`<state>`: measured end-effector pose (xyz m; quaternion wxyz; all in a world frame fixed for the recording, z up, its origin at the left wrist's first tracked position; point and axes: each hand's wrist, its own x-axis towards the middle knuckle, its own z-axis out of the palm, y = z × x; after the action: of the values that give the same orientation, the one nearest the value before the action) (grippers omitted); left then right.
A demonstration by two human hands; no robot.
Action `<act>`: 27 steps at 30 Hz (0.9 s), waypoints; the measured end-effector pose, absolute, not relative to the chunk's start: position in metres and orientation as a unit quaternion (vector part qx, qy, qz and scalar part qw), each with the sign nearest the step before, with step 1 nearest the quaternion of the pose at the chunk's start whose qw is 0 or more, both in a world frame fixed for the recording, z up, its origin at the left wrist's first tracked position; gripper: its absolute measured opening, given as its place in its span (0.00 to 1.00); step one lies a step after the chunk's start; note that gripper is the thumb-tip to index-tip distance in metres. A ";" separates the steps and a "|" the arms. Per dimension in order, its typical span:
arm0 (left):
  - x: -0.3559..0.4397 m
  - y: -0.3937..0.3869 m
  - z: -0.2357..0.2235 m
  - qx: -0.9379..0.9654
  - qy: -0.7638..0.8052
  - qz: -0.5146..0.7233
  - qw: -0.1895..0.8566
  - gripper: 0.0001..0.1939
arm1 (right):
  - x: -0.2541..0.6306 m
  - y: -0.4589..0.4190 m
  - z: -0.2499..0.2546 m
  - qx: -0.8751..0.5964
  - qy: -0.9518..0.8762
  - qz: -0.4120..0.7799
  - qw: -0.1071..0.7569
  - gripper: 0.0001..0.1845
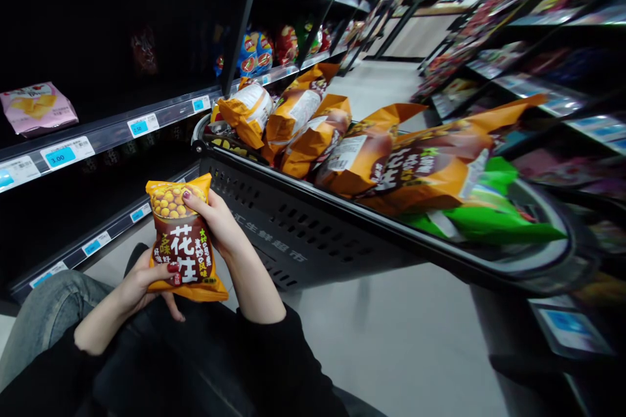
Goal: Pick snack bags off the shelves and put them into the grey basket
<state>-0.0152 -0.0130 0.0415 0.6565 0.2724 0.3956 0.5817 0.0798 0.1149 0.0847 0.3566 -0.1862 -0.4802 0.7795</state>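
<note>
I hold an orange and brown snack bag (182,242) printed with peanuts and large white characters, upright in front of my lap. My left hand (141,283) grips its lower left corner, thumb on the front. My right hand (215,221) grips its upper right edge, fingers curled over the top. Just beyond the bag stands a black shopping basket (303,228) piled with several more orange snack bags (313,130) and a green bag (493,215).
Dark shelves run along the left with blue price tags (59,155) on the rails; a pink bag (36,106) lies on one shelf. More stocked shelves (538,26) line the right. The grey aisle floor (391,339) stretches ahead. My knee in jeans (44,313) is at lower left.
</note>
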 end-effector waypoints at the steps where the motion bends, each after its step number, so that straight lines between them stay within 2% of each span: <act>1: -0.015 -0.013 0.041 0.273 0.394 0.582 0.656 0.19 | 0.080 0.115 0.085 -0.185 -0.479 0.780 0.356 0.18; 27: -0.014 -0.013 0.042 0.264 0.374 0.589 0.666 0.18 | 0.079 0.116 0.083 -0.182 -0.480 0.780 0.358 0.18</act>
<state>-0.0144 -0.0131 0.0421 0.6659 0.2641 0.3739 0.5890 0.0787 0.1163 0.0826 0.3584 -0.1816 -0.4797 0.7800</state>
